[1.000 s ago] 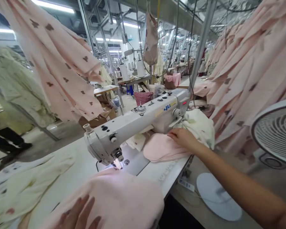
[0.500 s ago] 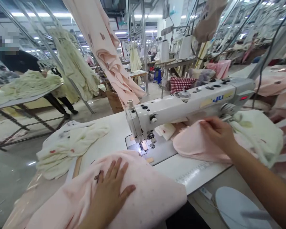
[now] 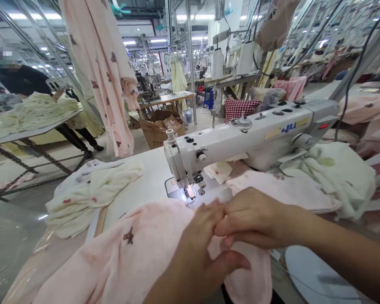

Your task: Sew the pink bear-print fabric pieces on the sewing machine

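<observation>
My left hand (image 3: 199, 249) and my right hand (image 3: 253, 217) meet in front of me over pink printed fabric (image 3: 133, 253) on the sewing table (image 3: 145, 181). Both hands pinch a small pink piece (image 3: 250, 270) that hangs between them. Just beyond the hands stands a white sewing machine (image 3: 247, 135), its needle and presser foot (image 3: 190, 192) lit from above. A stack of pink cut pieces (image 3: 285, 190) lies under the machine arm to the right.
A cream garment heap (image 3: 88, 194) lies on the table's left. More cream cloth (image 3: 335, 173) is piled at the right. Pink garments (image 3: 104, 76) hang from overhead rails. A person in black (image 3: 25, 80) stands at a side table at left. A cardboard box (image 3: 158, 126) sits on the floor.
My right hand left the pink stack under the machine arm and came to the near fabric with a pink piece. My left hand moved right and closed beside it.
</observation>
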The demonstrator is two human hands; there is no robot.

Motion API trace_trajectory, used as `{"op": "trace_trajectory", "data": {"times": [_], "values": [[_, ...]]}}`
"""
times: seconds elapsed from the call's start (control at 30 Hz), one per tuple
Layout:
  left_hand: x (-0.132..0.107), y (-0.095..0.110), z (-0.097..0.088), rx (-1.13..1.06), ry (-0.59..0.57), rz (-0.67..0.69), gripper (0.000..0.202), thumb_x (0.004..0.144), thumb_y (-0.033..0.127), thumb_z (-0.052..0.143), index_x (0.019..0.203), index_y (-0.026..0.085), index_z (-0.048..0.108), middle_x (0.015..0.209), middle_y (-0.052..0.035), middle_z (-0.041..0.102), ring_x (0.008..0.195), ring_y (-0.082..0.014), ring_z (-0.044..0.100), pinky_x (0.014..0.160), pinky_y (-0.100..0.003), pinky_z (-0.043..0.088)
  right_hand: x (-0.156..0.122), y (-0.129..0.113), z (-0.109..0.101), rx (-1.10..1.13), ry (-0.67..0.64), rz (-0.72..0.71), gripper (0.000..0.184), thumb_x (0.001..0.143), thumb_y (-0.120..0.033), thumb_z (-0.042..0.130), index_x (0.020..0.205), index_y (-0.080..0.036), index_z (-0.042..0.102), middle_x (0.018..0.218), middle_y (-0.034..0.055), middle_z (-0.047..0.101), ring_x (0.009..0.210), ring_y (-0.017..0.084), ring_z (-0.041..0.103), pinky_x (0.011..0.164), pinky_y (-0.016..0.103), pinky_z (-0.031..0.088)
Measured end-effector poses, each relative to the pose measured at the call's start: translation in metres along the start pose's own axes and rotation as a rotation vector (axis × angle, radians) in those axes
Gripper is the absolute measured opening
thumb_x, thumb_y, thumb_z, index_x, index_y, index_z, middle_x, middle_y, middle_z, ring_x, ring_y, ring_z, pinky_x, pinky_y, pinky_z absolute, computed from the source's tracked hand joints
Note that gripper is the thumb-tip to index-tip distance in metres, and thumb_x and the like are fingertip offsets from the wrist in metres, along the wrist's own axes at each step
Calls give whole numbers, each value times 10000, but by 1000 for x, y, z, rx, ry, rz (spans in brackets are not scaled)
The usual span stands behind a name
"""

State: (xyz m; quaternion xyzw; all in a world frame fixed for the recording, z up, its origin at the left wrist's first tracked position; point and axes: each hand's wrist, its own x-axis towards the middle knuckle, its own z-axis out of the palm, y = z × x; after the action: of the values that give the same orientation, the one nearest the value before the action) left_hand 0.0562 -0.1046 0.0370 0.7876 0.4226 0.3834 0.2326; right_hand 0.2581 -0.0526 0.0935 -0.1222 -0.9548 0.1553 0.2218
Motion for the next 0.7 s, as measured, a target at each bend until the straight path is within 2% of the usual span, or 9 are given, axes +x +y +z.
{"op": "trace_trajectory", "data": {"times": [0.07, 0.13, 0.2, 0.27, 0.3, 0.37, 0.43, 0.57, 0.7], "values": [[6, 12, -3, -161, 52, -94, 198, 830, 375, 561, 892, 229, 680, 863, -15, 714, 829, -171, 651, 896, -335, 480, 5, -4, 0, -51, -29, 151, 257, 935, -364, 431, 1064, -189, 569, 750, 14, 650, 656, 128, 597, 580, 221, 396], [1, 11, -13, -151, 117, -235, 186, 830, 320, 555, 715, 225, 666, 716, 7, 687, 761, -161, 643, 804, -298, 498, 2, -2, -4, -153, -148, 343, 276, 877, -417, 523, 1025, -191, 580, 698, 12, 635, 622, 155, 585, 549, 238, 374], [-14, 5, -22, -81, 183, -335, 174, 807, 351, 573, 713, 223, 644, 818, -16, 694, 907, -198, 624, 857, -324, 468, -8, -1, -5, -200, -288, 457, 201, 846, -392, 569, 858, -195, 605, 677, 17, 621, 643, 172, 583, 566, 250, 373], [-34, 3, -26, -96, 242, -452, 199, 817, 404, 545, 766, 224, 612, 942, -31, 686, 1015, -212, 587, 928, -350, 423, -22, -10, 4, -146, -331, 514, 150, 847, -298, 561, 744, -192, 583, 705, 20, 624, 680, 171, 585, 600, 255, 391], [-43, 5, -26, -140, 273, -516, 233, 834, 435, 511, 777, 221, 586, 931, -34, 682, 981, -204, 596, 901, -342, 436, -29, -19, 12, -85, -305, 534, 116, 828, -270, 575, 740, -195, 577, 731, 18, 631, 690, 168, 585, 608, 253, 403], [-56, 13, -24, -206, 328, -638, 302, 870, 481, 421, 756, 220, 522, 733, -6, 641, 729, -160, 603, 690, -269, 476, -41, -42, 36, 92, -224, 575, 40, 780, -235, 610, 771, -215, 576, 781, 1, 646, 696, 154, 590, 604, 235, 427], [-57, 20, -22, -94, 374, -688, 313, 878, 489, 386, 733, 229, 482, 574, 38, 522, 528, -127, 494, 517, -230, 400, -49, -64, 60, 302, -135, 626, 69, 751, -240, 629, 779, -235, 566, 792, -21, 654, 666, 129, 594, 560, 198, 440], [-37, 14, -24, 303, 326, -534, 222, 847, 432, 411, 776, 242, 502, 722, 10, 555, 713, -183, 528, 650, -293, 394, -54, -70, 86, 483, 91, 744, 185, 761, -293, 615, 942, -259, 600, 743, -21, 658, 587, 121, 581, 531, 194, 454], [-34, 0, -29, 196, 132, -695, 197, 860, 415, 378, 862, 254, 491, 730, 23, 552, 736, -192, 526, 680, -313, 391, -61, -52, 82, 572, 87, 644, 128, 796, -301, 578, 815, -200, 655, 685, -3, 638, 550, 95, 559, 523, 178, 437]]}}
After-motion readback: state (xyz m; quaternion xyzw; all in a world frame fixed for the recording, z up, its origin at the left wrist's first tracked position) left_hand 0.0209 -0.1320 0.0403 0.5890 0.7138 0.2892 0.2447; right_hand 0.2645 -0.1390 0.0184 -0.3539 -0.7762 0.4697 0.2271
